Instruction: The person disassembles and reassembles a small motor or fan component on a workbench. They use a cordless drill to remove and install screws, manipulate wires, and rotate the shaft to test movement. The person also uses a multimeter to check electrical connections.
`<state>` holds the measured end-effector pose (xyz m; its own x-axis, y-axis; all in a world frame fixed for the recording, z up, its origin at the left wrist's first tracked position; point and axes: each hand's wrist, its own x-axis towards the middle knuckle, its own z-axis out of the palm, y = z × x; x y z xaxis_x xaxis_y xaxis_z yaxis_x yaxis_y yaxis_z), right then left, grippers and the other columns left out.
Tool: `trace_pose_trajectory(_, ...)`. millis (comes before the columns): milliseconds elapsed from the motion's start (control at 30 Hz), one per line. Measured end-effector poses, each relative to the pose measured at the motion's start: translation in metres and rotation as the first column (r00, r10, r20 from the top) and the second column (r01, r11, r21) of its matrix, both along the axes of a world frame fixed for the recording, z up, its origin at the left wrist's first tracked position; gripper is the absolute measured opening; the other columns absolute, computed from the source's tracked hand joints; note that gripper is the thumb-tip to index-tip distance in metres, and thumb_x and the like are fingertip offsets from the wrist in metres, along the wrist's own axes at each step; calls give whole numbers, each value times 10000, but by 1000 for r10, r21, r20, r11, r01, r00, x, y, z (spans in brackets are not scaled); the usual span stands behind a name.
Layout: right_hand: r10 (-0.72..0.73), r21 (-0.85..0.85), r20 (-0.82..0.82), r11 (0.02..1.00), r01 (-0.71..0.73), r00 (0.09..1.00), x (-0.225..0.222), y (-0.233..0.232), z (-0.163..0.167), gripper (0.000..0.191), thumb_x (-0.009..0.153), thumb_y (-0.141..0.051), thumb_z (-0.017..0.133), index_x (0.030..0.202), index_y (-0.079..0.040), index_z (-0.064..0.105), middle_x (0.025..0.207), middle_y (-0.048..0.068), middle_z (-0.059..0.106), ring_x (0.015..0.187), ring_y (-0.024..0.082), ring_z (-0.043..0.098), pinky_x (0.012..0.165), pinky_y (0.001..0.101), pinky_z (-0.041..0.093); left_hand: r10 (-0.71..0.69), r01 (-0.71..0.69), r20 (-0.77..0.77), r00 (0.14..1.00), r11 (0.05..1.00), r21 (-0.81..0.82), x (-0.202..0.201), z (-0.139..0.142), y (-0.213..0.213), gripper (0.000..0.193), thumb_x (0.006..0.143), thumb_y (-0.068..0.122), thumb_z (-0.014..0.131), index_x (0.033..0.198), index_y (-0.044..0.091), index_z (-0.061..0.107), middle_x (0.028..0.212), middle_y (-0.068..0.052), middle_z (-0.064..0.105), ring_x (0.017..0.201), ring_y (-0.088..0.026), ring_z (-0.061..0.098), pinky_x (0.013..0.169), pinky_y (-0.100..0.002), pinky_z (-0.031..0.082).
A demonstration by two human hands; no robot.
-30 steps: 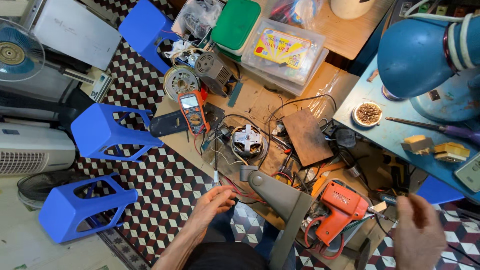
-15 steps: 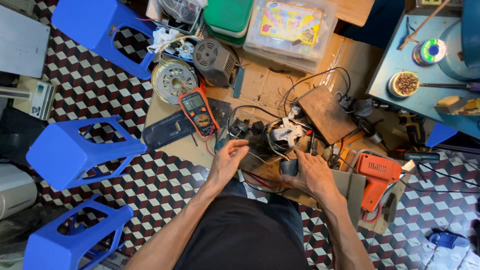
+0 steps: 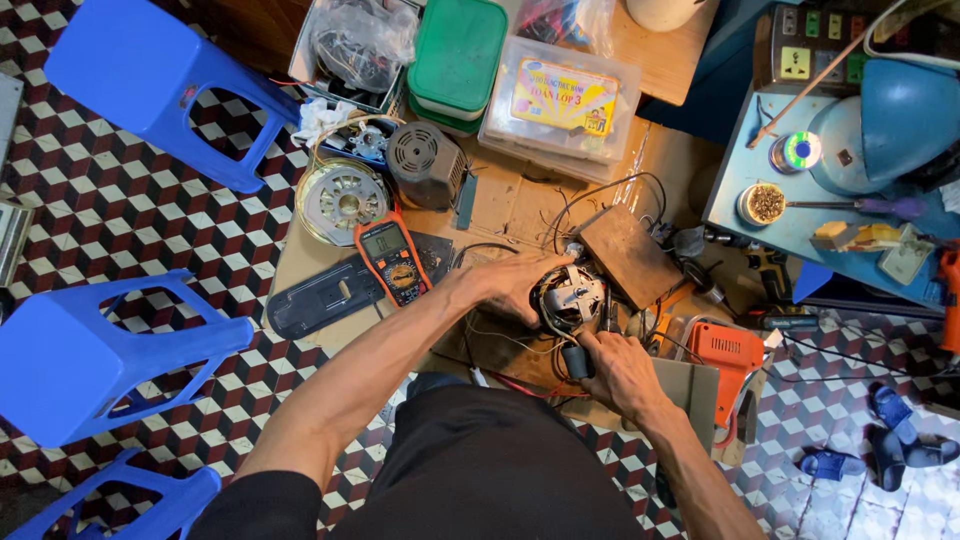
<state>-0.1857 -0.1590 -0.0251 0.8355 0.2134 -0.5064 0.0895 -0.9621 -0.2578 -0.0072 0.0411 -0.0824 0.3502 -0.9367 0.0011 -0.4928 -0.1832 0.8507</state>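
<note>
While hands (image 3: 520, 285) hold motor (image 3: 572, 297), clear box (image 3: 352, 45) w/ wires.

Both bare forearms reach forward and converge; the left hand (image 3: 515, 283) lies palm down with fingers spread, the right hand (image 3: 622, 368) curled, knuckles up.

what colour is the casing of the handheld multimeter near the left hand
Orange casing with a dark grey face, on the handheld multimeter; the head view shows it best.
</note>
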Motion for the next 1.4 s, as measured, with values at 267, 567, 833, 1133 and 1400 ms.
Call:
trace_pose_trajectory(267,50,6,89,999,-51,995,-13,-8,10,592,681,-178,786,1226,-141,560,967,100,621,980,268,604,909,427,441,-48,50,17,999,978,-203,-3,-1,-3,1009,613,219,935,1475,74,430,1316,-224,640,1243,-403,612,1053,-466,483)
trace_pose_trajectory(567,25,-76,-17,997,-26,1000,-6,-11,28,611,716,-159,766,1292,-178,563,1000,50,639,983,226,610,971,405,441,16,-13,-259,966,1000,10,-14,6,-2,998,631,18,782,1528,143,362,1280,-161,682,1150,-307,693,963,-395,565)
trace_pose_trajectory(833,65,-56,89,997,-60,994,-10,-10,31,657,635,-126,799,1249,-137,567,1008,66,626,1005,249,594,959,414,437,116,-115,-1,993,979,-171,-28,5,6,985,636,273,932,1469,82,444,1244,-181,673,1135,-351,634,1008,-439,497)
trace_pose_trajectory(1133,100,-27,102,995,-97,990,-26,-14,5,627,649,-163,817,1220,-157,558,1012,69,603,1009,246,585,934,418,444,127,-115,43,991,969,-219,-43,0,10,1041,692,408,916,1524,59,396,1388,-228,604,1302,-382,583,1112,-444,474)
trace_pose_trajectory(1400,-22,-34,33,999,23,999,-19,-13,-9,738,712,-169,776,1373,-57,468,1092,123,637,1059,261,610,1056,413,420,276,-285,-86,957,949,-135,-52,5,7,1164,606,328,979,1530,89,312,1425,-235,548,1266,-414,566,1073,-460,459)
